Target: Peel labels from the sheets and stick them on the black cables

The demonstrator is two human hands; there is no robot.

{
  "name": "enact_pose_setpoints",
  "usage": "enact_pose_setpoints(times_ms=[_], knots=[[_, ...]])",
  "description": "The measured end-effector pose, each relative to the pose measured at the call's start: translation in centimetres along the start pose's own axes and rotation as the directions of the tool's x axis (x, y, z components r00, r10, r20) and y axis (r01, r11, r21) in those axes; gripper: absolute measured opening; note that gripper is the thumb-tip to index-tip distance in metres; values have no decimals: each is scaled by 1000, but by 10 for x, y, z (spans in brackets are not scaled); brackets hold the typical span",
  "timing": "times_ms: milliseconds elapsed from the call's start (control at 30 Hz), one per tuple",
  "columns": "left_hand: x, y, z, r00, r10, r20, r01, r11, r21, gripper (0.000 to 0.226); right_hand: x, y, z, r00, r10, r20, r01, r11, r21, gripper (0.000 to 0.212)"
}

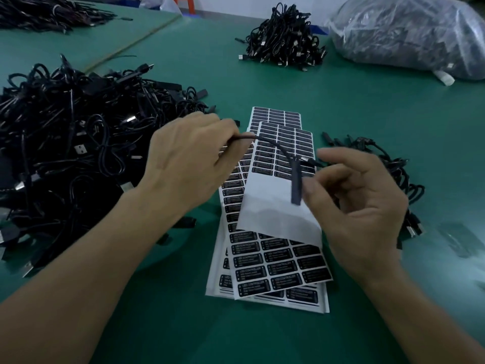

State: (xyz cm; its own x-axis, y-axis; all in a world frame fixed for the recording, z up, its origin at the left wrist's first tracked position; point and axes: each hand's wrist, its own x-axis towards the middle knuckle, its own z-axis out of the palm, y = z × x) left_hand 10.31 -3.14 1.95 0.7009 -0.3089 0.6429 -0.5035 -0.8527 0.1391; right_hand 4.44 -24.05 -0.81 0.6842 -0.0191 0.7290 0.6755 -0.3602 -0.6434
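The left hand [194,158] pinches a black cable [273,144] at its fingertips. The cable's block [296,182] hangs just beside the thumb of the right hand [359,206], whose fingers are curled but blurred, so I cannot tell its grip. The label sheets [275,261] lie beneath on the green table [367,106]. The large cable pile [65,143] sits at 9 o'clock, the small pile [388,169] at 3, the far pile [284,40] at 12 and the plastic bag [409,32] at 1.

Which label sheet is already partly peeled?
The top sheet: its near half is bare white backing; the sheets beneath show labels wherever visible.
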Motion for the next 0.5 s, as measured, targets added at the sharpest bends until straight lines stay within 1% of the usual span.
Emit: enact_pose_setpoints(times_ms=[100, 233, 300, 367, 433, 500], knots=[[-1, 3, 0, 1000, -27, -10, 27, 999, 28, 50, -3, 0, 3, 995, 72, 73, -71, 997, -19, 24], [-1, 4, 1, 997, -71, 7, 70, 994, 87, 48, -4, -5, 4, 974, 163, 159, -176, 981, 77, 28], [-2, 4, 3, 996, -84, 19, 82, 992, 100, 46, -4, -7, 6, 956, 216, 196, -237, 967, 89, 27], [-2, 2, 3, 995, -98, 27, 94, 989, 111, 44, -5, -6, 8, 949, 262, 174, -276, 959, 63, 30], [-1, -3, 2, 994, -104, 23, 101, 987, 127, 41, -5, -5, 7, 948, 298, 116, -305, 951, 49, 35], [-1, -8, 2, 991, -130, 38, 123, 980, 158, 36, -3, -3, 5, 944, 323, 68, -326, 945, 29, 31]])
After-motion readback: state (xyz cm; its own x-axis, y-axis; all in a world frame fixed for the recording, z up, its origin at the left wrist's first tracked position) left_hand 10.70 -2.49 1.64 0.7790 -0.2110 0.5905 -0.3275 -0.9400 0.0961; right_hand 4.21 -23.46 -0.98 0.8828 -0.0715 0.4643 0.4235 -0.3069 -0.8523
